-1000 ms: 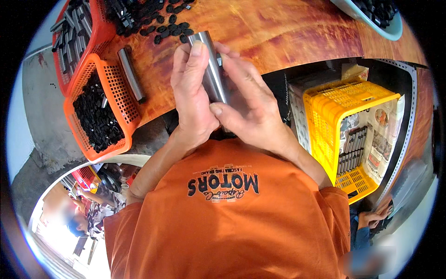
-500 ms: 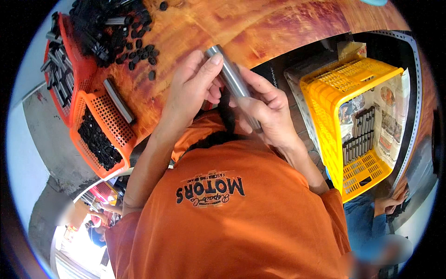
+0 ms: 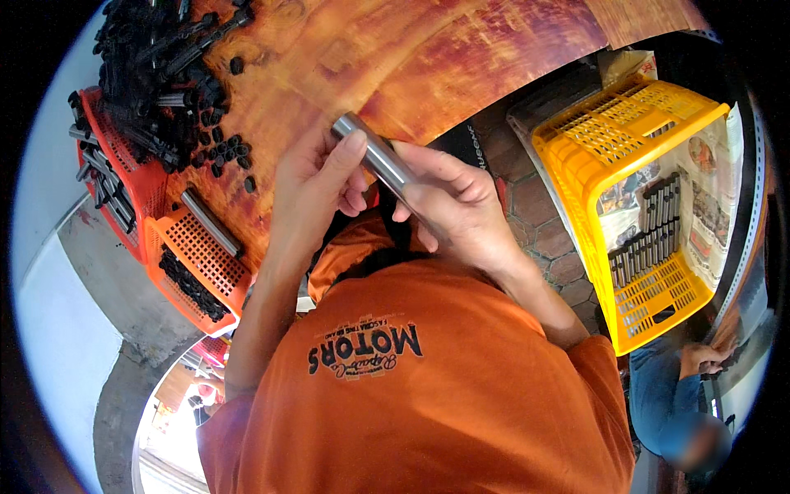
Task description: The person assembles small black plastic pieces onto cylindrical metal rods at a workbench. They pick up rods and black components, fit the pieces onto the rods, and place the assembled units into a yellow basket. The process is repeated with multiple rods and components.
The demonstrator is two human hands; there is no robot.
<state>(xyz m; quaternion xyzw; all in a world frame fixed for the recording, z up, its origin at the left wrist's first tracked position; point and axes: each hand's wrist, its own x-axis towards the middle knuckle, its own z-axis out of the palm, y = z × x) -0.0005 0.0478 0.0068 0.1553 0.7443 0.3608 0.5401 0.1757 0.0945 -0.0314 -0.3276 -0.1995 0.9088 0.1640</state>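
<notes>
Tube (image 3: 374, 156): a short grey metal cylinder, held tilted above the near edge of the table (image 3: 461, 58), its upper end pointing toward the tabletop and its lower end buried in the right hand. The right hand (image 3: 457, 210) is clenched round the tube's lower part, fingers wrapped over it. The left hand (image 3: 317, 185) grasps the tube too, its thumb pressed on the upper end and its fingers curled beneath; the two hands touch each other around the tube.

On the table, left of the tube, small black caps (image 3: 222, 152) lie scattered, and beyond them a heap of black rods (image 3: 156, 49). At the table's left edge stand two orange baskets (image 3: 202, 255); one holds black parts, and a grey tube (image 3: 210, 222) lies across its rim.

Right of the table, lower down, a yellow crate (image 3: 609, 140) stands on a brick floor (image 3: 551, 239), with grey tubes (image 3: 650, 239) ranked inside. Beyond the crate, another person's hand (image 3: 699, 358) shows in a blue sleeve.
</notes>
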